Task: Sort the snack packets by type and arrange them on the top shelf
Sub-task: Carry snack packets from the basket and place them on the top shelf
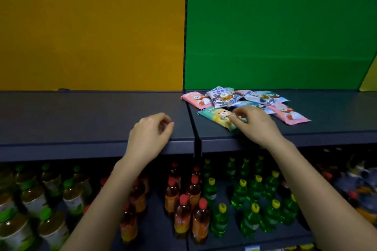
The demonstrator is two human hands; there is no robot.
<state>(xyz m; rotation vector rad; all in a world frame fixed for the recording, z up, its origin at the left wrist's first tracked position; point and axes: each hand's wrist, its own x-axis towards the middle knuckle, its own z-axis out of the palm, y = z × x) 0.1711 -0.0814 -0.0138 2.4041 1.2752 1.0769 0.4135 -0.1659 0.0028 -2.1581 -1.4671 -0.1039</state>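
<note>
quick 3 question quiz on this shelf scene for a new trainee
1. True or false: the left hand holds a packet.
2. Which packet is the right hand touching: A pink, B green with a bear, C white-blue?
3. What stands on the lower shelf?

Key: 1 false, it is empty. 2 B, the green packet at the front of the pile. 3 Bottles with green, red and yellow caps.

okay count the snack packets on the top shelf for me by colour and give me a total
Pink packets: 2
Lavender-white packets: 2
Green-yellow packet: 1, under the right hand's fingertips
Blue packet: 1, mostly hidden behind that hand
Total: 6 visible; the heap overlaps, so more could be hidden.
</note>
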